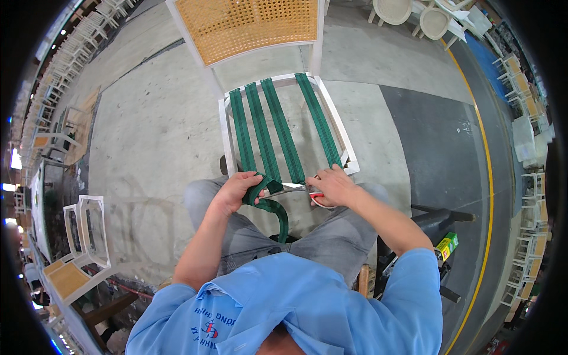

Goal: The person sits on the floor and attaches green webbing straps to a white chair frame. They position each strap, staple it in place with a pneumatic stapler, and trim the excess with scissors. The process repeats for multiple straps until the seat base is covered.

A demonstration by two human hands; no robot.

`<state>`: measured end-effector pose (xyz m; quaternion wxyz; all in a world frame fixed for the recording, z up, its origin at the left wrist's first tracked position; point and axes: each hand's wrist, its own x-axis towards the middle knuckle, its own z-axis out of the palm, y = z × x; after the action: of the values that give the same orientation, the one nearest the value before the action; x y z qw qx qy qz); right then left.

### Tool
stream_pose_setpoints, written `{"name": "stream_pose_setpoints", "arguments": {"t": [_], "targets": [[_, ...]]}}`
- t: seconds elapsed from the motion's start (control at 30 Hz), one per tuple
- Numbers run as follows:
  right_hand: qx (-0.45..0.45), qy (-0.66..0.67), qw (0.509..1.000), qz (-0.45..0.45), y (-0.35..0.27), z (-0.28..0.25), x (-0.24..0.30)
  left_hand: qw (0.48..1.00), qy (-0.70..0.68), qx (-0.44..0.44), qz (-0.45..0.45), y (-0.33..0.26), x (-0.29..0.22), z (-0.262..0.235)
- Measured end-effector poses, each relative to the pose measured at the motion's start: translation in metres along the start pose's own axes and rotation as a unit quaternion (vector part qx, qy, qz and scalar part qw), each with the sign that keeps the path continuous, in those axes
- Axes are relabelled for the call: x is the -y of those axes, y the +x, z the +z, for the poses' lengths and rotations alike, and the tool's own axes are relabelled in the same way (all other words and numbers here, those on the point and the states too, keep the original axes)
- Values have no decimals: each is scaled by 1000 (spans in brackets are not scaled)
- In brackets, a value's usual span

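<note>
In front of my knees stands a white chair frame (350,145) with a woven cane back (251,26). Several green webbing straps (275,121) run front to back across its open seat, with a wider gap before the rightmost one. My left hand (239,188) is closed on the loose green webbing (278,213), whose tail curls down over my lap. My right hand (334,186) grips red-handled scissors (319,196) at the front rail. Their blades point left at the webbing beside my left fingers; whether they are closed on it I cannot make out.
A small green and yellow box (447,245) is at my right, near a dark stand (435,222). Another white chair frame (94,236) stands at the left. Round stools (435,22) are at the far right, and rows of chairs line both sides.
</note>
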<state>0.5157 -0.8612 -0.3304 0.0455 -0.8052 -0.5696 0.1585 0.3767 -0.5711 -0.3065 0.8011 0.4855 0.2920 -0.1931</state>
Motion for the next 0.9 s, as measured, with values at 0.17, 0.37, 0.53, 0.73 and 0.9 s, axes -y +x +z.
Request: {"name": "stream_pose_setpoints", "arguments": {"t": [0.17,0.37,0.53,0.73,0.9], "targets": [[-5,-53,996,-66,30,10,-2,1000,14,-1,-3,-4,1,0],[80,-65,990,-93,46,-3,-8,1000,10,-1,-7,-6,3,0],[7,-46,990,-131,52,1,6,1000,-10,1,3,-10,7,1],[42,60,997,-2,28,-2,5,998,-48,-1,51,-18,10,28],[-267,231,871,341,-96,-23,5,984,-116,119,70,-4,22,83]]}}
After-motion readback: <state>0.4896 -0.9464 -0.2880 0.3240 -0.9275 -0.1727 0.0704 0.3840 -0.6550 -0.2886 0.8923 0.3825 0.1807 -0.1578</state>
